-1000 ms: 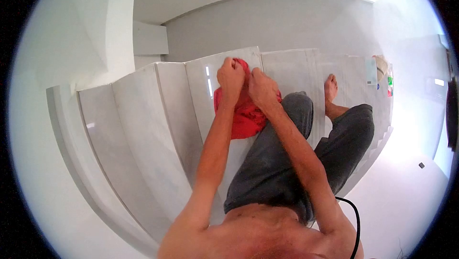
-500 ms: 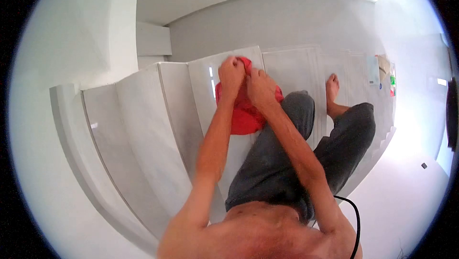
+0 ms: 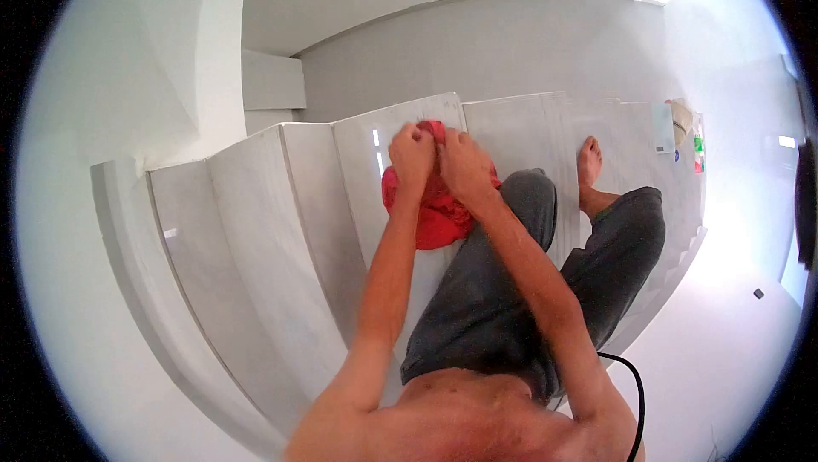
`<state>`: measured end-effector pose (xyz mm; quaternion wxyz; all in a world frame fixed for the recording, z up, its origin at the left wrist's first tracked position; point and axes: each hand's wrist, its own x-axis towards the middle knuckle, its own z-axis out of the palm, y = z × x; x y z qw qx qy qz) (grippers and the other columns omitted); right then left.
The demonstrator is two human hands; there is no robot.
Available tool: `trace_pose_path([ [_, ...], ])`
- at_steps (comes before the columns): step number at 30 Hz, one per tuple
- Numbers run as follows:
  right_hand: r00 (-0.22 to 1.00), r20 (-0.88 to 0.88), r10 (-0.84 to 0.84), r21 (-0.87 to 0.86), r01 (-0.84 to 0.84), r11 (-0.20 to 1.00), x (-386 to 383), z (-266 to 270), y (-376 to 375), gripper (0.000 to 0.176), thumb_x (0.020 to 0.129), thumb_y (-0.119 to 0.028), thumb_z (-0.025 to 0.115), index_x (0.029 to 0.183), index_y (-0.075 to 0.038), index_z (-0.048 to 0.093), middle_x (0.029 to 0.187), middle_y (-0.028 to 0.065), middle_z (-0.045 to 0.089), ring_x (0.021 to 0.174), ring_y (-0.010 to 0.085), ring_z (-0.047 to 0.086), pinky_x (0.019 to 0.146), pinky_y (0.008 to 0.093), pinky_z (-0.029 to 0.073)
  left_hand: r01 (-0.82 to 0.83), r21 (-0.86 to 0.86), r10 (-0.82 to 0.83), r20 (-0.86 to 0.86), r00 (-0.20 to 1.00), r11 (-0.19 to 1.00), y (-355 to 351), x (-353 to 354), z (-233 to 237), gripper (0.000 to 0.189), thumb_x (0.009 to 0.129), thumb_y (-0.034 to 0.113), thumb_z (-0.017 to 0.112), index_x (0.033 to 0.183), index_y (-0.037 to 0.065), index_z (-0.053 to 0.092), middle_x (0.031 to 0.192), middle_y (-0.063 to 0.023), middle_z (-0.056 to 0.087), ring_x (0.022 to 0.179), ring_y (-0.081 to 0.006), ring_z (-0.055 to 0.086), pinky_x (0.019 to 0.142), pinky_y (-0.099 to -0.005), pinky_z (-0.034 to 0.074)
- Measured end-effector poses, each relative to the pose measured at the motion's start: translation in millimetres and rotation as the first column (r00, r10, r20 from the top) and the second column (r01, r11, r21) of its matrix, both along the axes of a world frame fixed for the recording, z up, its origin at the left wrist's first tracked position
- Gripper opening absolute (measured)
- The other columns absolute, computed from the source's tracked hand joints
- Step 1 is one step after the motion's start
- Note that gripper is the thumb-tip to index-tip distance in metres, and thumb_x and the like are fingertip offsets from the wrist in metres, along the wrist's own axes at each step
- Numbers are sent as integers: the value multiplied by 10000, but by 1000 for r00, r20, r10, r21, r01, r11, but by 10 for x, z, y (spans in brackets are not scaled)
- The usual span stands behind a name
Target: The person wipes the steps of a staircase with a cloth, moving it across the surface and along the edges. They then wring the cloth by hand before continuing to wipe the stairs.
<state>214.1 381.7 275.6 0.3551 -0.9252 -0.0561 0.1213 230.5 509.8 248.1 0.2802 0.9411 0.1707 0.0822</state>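
Two hands meet at the upper end of a red cloth point(image 3: 443, 228), which lies bunched on a pale stair tread point(image 3: 354, 164) toward 11 o'clock from the person's torso point(image 3: 473, 415). Its long axis runs roughly from 12 to 6 o'clock. The left hand point(image 3: 411, 155) sits on its 10 o'clock side and the right hand point(image 3: 464, 168) on its 1 o'clock side; both touch it, so neither is plainly nearer. Each hand's fingers look curled and pinched on gathered fabric, though the thumb tips are partly hidden. A small red fold shows between the fingertips, while most of the cloth spreads toward 6 o'clock from them, its 4 o'clock side close by the grey trousers point(image 3: 477, 308).
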Motion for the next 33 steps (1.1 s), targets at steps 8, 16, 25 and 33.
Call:
trace_pose_path([
  [8, 1000, -6, -16, -35, 16, 999, 3, -146, -47, 225, 981, -226, 550, 1121, -51, 534, 1042, 203, 637, 964, 428, 625, 793, 548, 501, 0, -84, 2, 22, 1000, 996, -94, 175, 59, 153, 787, 128, 607, 731, -14, 598, 770, -243, 652, 737, -444, 624, 679, -500, 490],
  [16, 993, 118, -12, -58, 19, 998, -64, -167, 32, 231, 958, -222, 590, 1113, -53, 564, 1026, 195, 636, 941, 405, 636, 782, 538, 505, -27, -14, 27, -37, 999, 1000, -12, 353, 47, 168, 785, 151, 623, 751, -12, 604, 766, -229, 656, 749, -426, 630, 690, -511, 488],
  [25, 995, 75, 60, -136, -50, 989, -73, -40, 64, 350, 991, -300, 545, 1246, -62, 545, 1067, 183, 634, 980, 389, 638, 797, 536, 515, -4, 17, 4, 8, 1000, 1000, 24, 386, -95, 207, 874, 204, 608, 840, 0, 606, 819, -235, 667, 805, -461, 634, 719, -539, 485],
  [33, 996, 82, 17, -69, -11, 998, -39, -45, 81, 391, 966, -330, 613, 1233, -56, 532, 1023, 202, 626, 942, 398, 636, 784, 524, 512, -26, -118, 21, -47, 999, 993, 136, -336, 200, 173, 933, 190, 648, 1006, 34, 630, 893, -213, 716, 859, -432, 685, 757, -510, 523],
])
